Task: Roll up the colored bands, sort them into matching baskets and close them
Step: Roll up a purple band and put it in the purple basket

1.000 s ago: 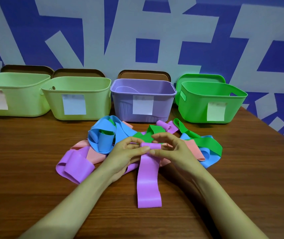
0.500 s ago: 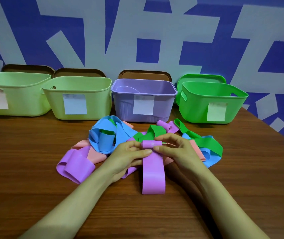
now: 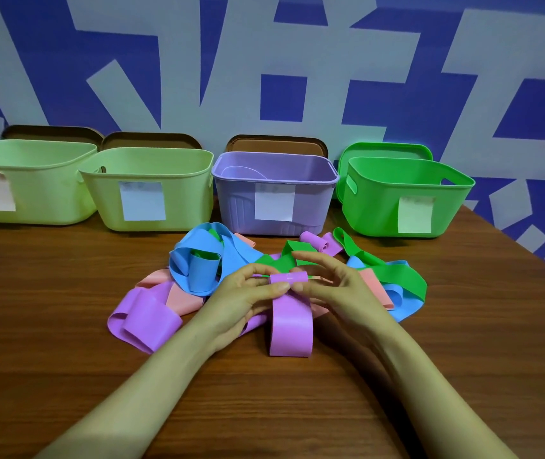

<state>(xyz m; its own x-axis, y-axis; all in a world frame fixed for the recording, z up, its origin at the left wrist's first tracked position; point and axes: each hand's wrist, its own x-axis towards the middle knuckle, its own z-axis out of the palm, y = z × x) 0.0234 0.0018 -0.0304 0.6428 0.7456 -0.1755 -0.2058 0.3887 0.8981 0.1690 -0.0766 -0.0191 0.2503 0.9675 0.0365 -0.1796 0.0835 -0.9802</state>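
Mid-frame, just above the centre, both hands are busy with one purple band (image 3: 290, 321). The left hand (image 3: 243, 298) pinches the left end of a small tight roll (image 3: 288, 278) between thumb and fingertips. The right hand (image 3: 335, 288) grips the roll's other end the same way, its outer fingers spread loose. The unrolled tail hangs down toward the bottom of the frame and curls on the table (image 3: 66, 326).

The purple basket (image 3: 238, 207) stands open straight above the hands, between a pale green basket (image 3: 181, 200) to its left and a bright green basket (image 3: 380, 207) on the right.

I'd say the roll is the weak spot. The material looks springy, so a slack pinch could let it uncoil at once. If one hand turns faster, the layers may creep sideways into a cone. The heap of bands (image 3: 198, 270) lies right under the wrists, and a pink strip (image 3: 372, 283) beneath the right hand might get caught up and wound in.
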